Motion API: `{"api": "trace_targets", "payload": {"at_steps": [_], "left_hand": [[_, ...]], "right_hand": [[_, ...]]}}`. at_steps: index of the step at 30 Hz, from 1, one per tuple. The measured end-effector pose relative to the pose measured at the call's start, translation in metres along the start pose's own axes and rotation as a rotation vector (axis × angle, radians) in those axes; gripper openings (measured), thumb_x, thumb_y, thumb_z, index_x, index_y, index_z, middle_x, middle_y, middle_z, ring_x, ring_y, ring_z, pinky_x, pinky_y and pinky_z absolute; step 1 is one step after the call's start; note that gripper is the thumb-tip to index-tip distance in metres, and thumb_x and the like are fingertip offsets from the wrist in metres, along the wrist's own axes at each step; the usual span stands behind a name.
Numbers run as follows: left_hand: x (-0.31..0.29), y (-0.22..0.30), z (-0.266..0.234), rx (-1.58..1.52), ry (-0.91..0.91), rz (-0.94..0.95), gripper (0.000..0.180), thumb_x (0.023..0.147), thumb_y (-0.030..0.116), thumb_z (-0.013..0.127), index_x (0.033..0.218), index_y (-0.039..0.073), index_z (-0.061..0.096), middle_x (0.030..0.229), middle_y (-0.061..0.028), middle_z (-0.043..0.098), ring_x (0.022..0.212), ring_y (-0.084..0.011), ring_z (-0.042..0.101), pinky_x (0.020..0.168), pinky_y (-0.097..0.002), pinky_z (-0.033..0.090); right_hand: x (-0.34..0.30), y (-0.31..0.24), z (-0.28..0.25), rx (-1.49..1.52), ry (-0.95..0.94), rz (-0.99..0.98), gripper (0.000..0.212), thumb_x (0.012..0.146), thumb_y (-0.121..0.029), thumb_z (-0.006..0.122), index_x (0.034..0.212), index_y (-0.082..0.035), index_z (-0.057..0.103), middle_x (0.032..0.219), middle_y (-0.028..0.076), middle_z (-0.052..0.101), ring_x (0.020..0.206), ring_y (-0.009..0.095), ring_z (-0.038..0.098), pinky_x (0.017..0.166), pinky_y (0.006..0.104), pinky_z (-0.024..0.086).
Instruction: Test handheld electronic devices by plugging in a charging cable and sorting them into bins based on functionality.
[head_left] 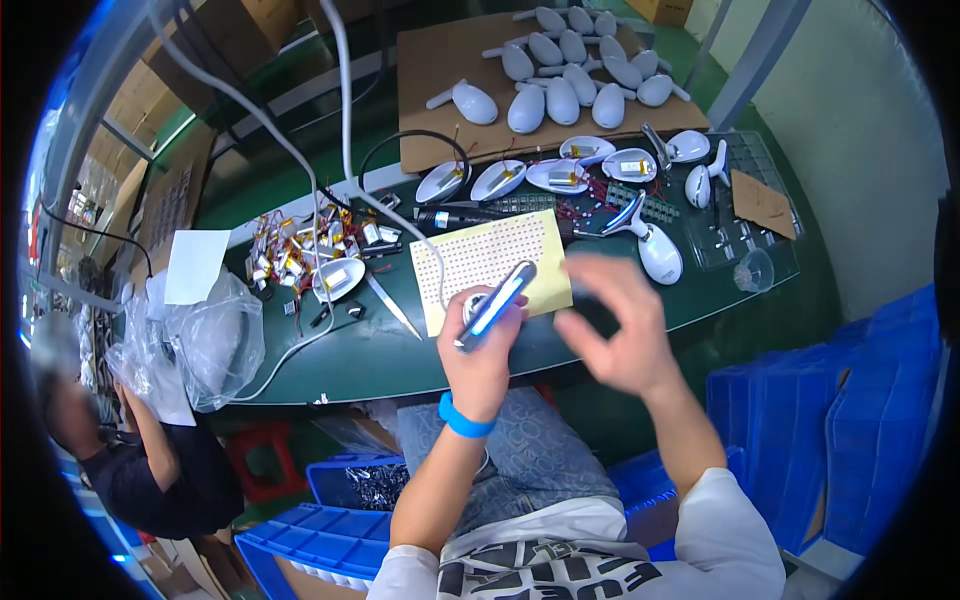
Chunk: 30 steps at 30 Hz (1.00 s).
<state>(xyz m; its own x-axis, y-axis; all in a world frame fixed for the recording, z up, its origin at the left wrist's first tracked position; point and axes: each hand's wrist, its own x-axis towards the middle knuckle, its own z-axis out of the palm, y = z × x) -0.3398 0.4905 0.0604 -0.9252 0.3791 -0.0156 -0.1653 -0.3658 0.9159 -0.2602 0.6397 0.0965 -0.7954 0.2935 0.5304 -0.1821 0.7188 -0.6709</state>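
Held up over the table's front edge, a shiny silver-and-dark handle piece (497,307) is gripped by my left hand (477,365), which wears a blue wristband. Part of a small round whitish end shows between thumb and fingers; the rest is hidden. To the right, my right hand (628,325) is in the air with thumb and fingers apart, somewhat blurred, and nothing shows in it. A yellow sheet (480,250) with rows of small dots lies beyond both hands. Near its right edge rests a white oval device (660,255) with a silver handle.
White oval shells (562,100) cover a cardboard sheet (430,70) at the back. Opened shells (497,180) with wired batteries line the middle. Left are a battery pile (290,250), a white pointed tool (393,305) and hanging cables. Another person (160,470) handles plastic bags; blue crates (770,430) stand right.
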Motion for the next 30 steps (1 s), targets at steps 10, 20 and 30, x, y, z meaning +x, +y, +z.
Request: {"api": "trace_targets", "payload": {"at_steps": [10,20,30], "left_hand": [[0.023,-0.029,-0.019,0.28,0.044,0.017,0.027,0.081,-0.001,0.071,0.102,0.003,0.054,0.089,-0.0021,0.06,0.08,-0.0078,0.059,0.071,-0.0217,0.05],[0.022,-0.027,-0.023,0.274,-0.004,-0.013,0.028,0.081,-0.001,0.07,0.104,0.003,0.054,0.09,-0.0033,0.061,0.08,-0.0079,0.057,0.072,-0.0219,0.048],[0.021,-0.028,-0.024,0.306,-0.011,0.012,0.028,0.08,0.0,0.07,0.103,0.003,0.054,0.091,-0.0025,0.059,0.08,-0.0081,0.055,0.073,-0.022,0.046]], "right_hand": [[0.075,0.068,0.023,-0.266,-0.289,-0.014,0.033,0.08,-0.019,0.069,0.113,-0.013,0.065,0.101,0.007,0.065,0.109,0.026,0.056,0.111,0.0471,0.025],[0.085,0.06,0.026,0.145,-0.35,0.282,0.023,0.077,-0.008,0.073,0.1,-0.001,0.071,0.093,0.009,0.072,0.085,0.016,0.067,0.076,0.0285,0.052],[0.083,0.058,0.028,0.137,-0.329,0.391,0.02,0.077,-0.01,0.074,0.095,-0.001,0.073,0.085,0.005,0.071,0.072,0.009,0.059,0.068,0.0244,0.048]]}}
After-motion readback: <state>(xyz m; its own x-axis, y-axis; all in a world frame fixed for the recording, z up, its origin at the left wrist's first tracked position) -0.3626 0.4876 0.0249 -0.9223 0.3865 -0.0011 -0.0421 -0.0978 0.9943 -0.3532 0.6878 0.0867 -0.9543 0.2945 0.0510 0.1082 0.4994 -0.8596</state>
